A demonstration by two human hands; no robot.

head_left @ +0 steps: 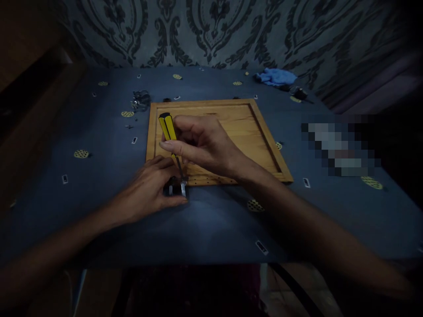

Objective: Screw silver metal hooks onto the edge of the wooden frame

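A framed wooden panel (228,132), like a cabinet door, lies flat on the table. My right hand (206,143) is closed round a yellow and black screwdriver (168,125). The screwdriver leans slightly, its handle up and its shaft running down to a small shiny metal fitting (183,188) at the panel's near left edge. My left hand (153,187) pinches this fitting, fingers over the panel's corner and thumb on the near side. The fitting resembles a hinge, but my fingers cover part of it. The screwdriver's tip meets it; no screw can be made out there.
Dark and shiny metal hardware (140,100) lies beyond the panel's left side, with a small screw (128,127) nearer. A blue cloth (276,77) and a dark object (299,93) are at the back right. A blurred-out item (337,147) sits right on the blue patterned tablecloth (214,229).
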